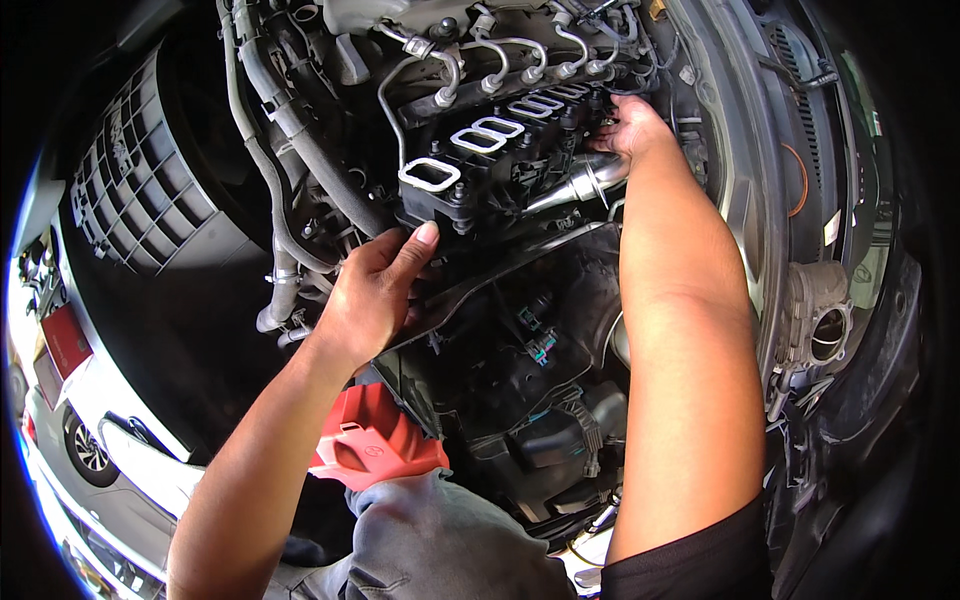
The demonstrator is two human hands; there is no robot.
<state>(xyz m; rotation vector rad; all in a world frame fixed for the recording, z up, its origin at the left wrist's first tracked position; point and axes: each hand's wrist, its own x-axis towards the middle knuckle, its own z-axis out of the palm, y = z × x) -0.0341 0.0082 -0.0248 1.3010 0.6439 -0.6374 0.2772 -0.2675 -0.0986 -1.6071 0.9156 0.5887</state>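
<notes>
A long black intake manifold (500, 168) with pale oval port gaskets (431, 188) along its top lies tilted across the engine bay. My left hand (372, 285) grips its near left end, thumb pressed on the upper edge and the other fingers mostly out of sight underneath. At the far right end, my right hand (636, 128) is curled against the manifold, palm partly turned up; some of its fingertips are hidden behind parts. Just below that hand runs a shiny metal pipe (585, 188).
Metal fuel lines (495, 75) cross the engine behind the manifold. Thick grey hoses (300, 140) run down on the left. A red plastic cover (375, 435) rests by my grey-trousered leg (440, 540). A throttle body (825, 330) sits at right; a car wheel (90, 448) shows at left.
</notes>
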